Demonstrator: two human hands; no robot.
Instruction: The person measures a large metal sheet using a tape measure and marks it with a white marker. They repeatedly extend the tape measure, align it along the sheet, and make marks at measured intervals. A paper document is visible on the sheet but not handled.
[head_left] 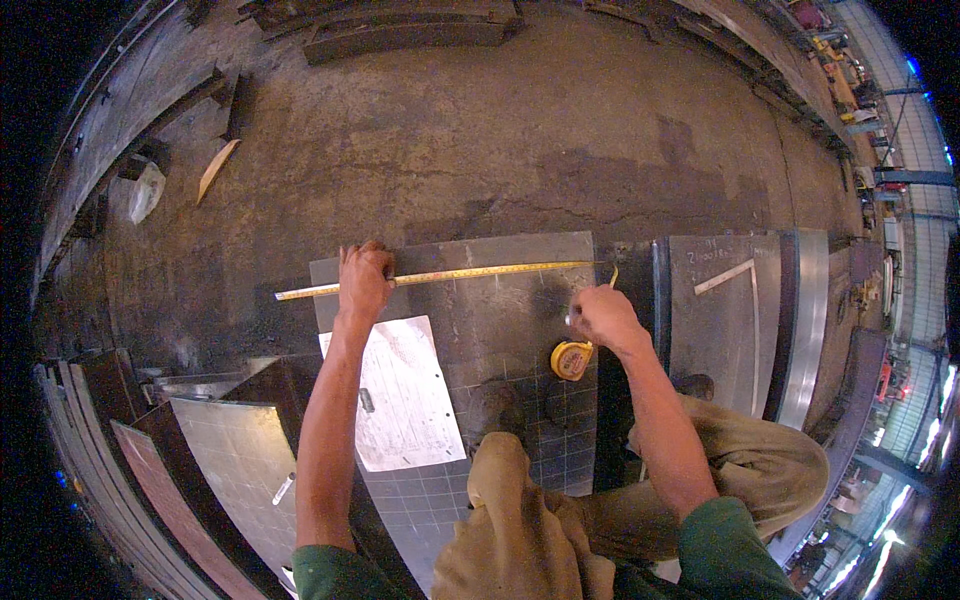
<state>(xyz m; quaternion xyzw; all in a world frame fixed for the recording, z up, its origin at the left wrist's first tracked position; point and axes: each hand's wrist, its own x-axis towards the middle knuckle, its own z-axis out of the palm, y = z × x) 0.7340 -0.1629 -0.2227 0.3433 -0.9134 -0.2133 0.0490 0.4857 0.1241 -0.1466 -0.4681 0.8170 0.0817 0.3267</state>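
A yellow tape measure blade (pixel 480 272) lies across the far part of a dark steel plate (pixel 520 345) marked with a grid. Its left end sticks out past the plate's left edge. My left hand (pixel 367 282) is closed on the blade near that edge. My right hand (pixel 605 318), somewhat blurred, is closed by the plate's right edge, where a short bent length of blade rises from it. Just below that hand is the yellow tape measure case (pixel 571 360). White paper sheets (pixel 405 395) with drawn lines lie on the plate beneath my left forearm.
My shoe (pixel 497 408) rests on the plate. At left stand several more plates (pixel 235 430), one bearing a white marker (pixel 284 488). Right of me is a plate (pixel 715 320) with chalk marks and a pale L-shape. Steel beams (pixel 405 40) and a wood piece (pixel 217 170) lie beyond.
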